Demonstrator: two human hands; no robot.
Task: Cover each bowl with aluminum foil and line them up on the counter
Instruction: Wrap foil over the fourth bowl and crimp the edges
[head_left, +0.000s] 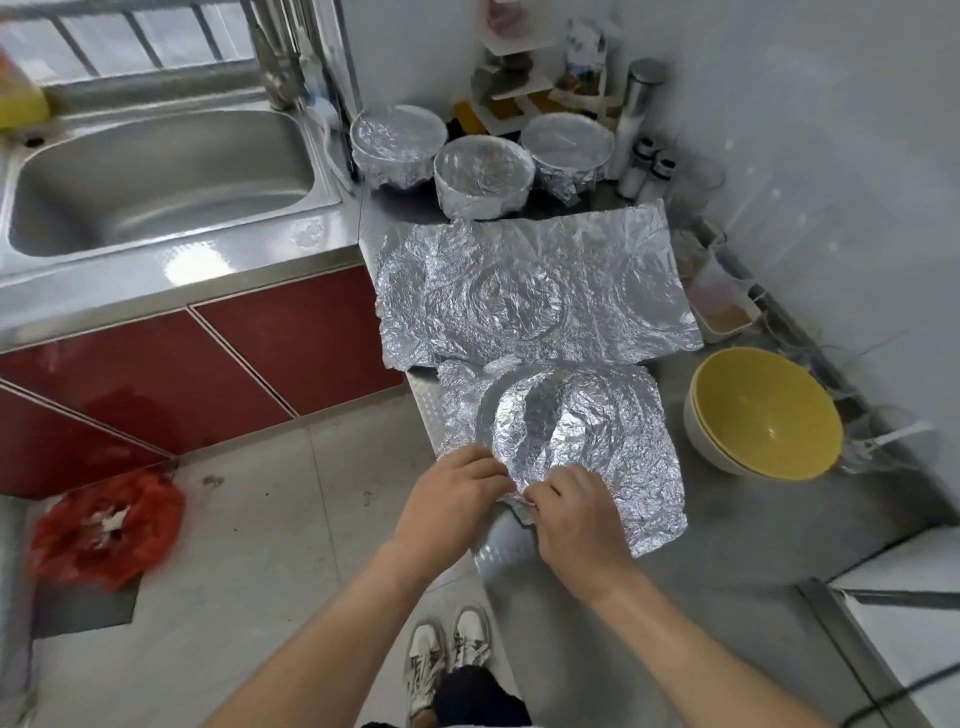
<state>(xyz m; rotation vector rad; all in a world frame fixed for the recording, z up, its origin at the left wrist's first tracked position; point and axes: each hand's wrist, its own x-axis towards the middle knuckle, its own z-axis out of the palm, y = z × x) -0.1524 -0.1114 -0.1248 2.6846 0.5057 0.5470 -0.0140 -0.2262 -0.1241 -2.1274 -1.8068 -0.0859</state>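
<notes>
A crinkled foil sheet lies over a bowl near the counter's front edge; the bowl itself is hidden under it. My left hand and my right hand both pinch the sheet's near edge, close together. A larger loose foil sheet lies flat behind it. Three foil-covered bowls stand at the back: one on the left, one in the middle, one on the right. Two stacked yellow bowls sit uncovered at the right.
A steel sink is at the left. Jars, shakers and a rack crowd the back corner. A plastic container stands by the wall. A red bag lies on the floor below the counter.
</notes>
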